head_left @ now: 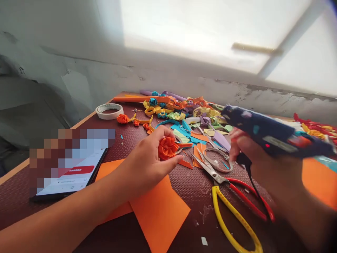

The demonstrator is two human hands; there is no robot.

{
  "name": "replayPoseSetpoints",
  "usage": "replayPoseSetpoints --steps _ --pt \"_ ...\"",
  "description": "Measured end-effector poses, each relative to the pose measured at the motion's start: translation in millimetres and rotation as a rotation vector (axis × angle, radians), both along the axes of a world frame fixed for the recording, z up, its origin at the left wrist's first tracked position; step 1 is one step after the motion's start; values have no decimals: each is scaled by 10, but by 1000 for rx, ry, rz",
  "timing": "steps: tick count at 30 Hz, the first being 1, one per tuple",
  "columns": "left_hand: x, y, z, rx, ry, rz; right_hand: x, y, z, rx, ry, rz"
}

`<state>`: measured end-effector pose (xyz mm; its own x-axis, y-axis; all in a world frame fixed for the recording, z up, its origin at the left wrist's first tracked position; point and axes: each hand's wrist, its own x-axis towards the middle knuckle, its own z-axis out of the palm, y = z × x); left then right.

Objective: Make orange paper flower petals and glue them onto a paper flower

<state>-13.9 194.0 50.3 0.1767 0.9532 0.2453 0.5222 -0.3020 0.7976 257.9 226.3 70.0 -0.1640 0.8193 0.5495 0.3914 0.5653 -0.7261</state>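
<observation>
An orange paper flower sits in my left hand, between the curled fingers and the thumb. Below that hand, orange paper sheets lie on the dark red tabletop. My right hand, blurred, is wrapped round a dark blue glue gun with a small red light on its side. The gun is raised and its nozzle points left and away from me. Beneath it on the table are scissors, blades parted, with one red and one yellow handle.
A phone with a lit, partly pixelated screen lies at the left. Behind it stands a roll of tape. Coloured paper scraps, strips and small flowers are heaped toward the wall. The gun's cable hangs near the scissors.
</observation>
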Motion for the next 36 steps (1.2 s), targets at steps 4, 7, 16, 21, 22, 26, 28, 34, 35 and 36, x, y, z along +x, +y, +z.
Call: replayPoseSetpoints --steps 4,7,16,21,22,26,28,34,35,36 --pt "-28 6 31 14 41 5 167 224 281 -251 279 -160" --pt "-35 35 22 80 90 16 518 258 289 -586 362 -105" --pt "-51 76 78 68 149 79 1154 -96 -60 -868 402 -95" --pt "-30 43 163 41 166 221 1159 -273 -84 -702 550 -29" --pt "-16 31 172 46 153 240 1157 -313 -103 -659 572 -27" --pt "32 2 185 63 135 285 1150 -427 -212 -484 656 -80" --pt "41 2 180 65 133 287 1147 -425 -264 -408 696 -131" --pt "10 43 171 65 149 303 1176 -271 -395 -334 738 -242" --pt "2 49 174 51 144 302 1182 -253 -418 -330 737 -250" --pt "-4 52 179 32 134 297 1187 -241 -441 -326 734 -258"
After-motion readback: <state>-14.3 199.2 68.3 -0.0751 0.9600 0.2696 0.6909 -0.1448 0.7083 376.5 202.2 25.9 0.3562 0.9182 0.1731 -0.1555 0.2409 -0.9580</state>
